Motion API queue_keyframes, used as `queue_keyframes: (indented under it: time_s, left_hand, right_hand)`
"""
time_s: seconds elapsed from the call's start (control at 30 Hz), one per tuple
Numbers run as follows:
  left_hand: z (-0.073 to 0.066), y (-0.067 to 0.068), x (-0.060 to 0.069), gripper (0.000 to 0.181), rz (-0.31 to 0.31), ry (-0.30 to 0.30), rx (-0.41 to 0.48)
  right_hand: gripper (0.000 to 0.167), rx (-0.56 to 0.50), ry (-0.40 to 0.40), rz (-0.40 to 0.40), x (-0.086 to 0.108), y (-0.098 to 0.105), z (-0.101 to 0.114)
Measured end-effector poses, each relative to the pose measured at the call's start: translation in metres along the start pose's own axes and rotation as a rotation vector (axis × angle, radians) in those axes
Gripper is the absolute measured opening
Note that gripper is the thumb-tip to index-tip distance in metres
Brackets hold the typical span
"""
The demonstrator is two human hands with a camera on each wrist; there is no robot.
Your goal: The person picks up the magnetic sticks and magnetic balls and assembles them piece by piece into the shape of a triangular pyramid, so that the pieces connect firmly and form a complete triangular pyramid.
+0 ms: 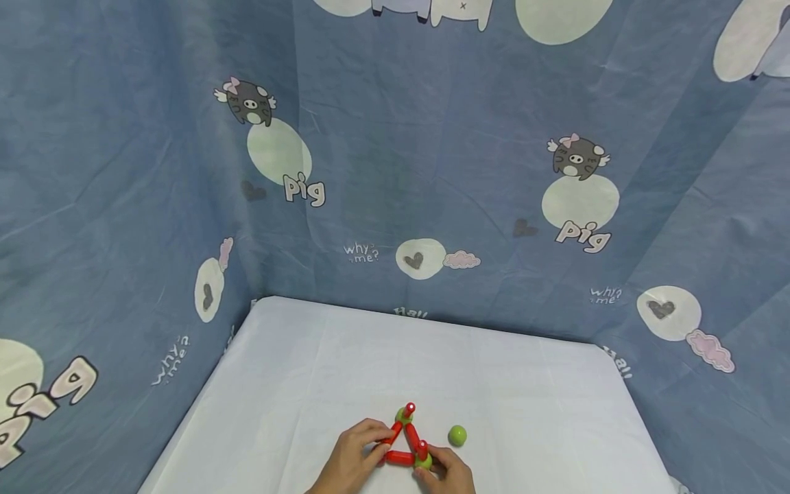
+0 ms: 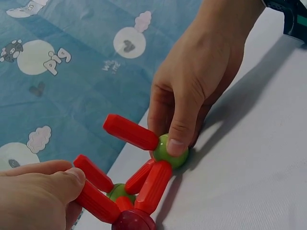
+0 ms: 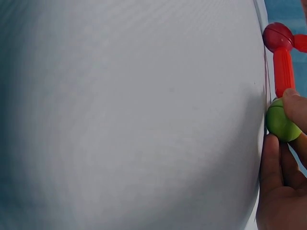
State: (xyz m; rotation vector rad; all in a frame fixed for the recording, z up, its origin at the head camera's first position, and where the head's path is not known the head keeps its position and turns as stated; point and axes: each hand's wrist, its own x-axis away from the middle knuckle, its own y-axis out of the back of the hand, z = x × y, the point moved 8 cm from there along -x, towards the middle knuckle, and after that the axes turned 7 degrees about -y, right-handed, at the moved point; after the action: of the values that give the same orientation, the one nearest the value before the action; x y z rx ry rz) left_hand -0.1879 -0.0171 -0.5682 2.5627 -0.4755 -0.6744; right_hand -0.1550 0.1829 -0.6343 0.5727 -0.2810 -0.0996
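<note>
A triangle of red rods joined by balls lies on the white table. My left hand (image 1: 354, 453) pinches one red rod (image 2: 98, 200), which runs to a dark red ball (image 2: 133, 221). With thumb and fingers, my right hand (image 1: 452, 472) grips the near green ball (image 2: 169, 152) at another corner. A red rod (image 2: 130, 131) sticks up from that ball. The far green ball (image 1: 402, 417) carries a second upright rod (image 1: 409, 409). In the right wrist view, the right hand's fingers (image 3: 283, 175) lie against the held ball, and the dark red ball shows above it.
A loose green ball (image 1: 457, 435) sits on the table just right of the triangle. White cloth (image 1: 494, 384) covers the table. Blue printed curtains (image 1: 432, 151) stand behind and at both sides of it.
</note>
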Motion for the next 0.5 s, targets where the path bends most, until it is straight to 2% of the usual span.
queue_keyframes:
  time_s: [0.37, 0.5]
  left_hand:
    - [0.009, -0.003, 0.002, 0.017, 0.0, 0.067, 0.027]
    - [0.014, -0.006, 0.006, 0.026, 0.01, 0.11, 0.047]
  right_hand:
    - [0.049, -0.003, 0.02, 0.007, 0.001, 0.0, 0.001]
    - [0.049, -0.003, -0.002, 0.01, 0.0, -0.002, -0.001]
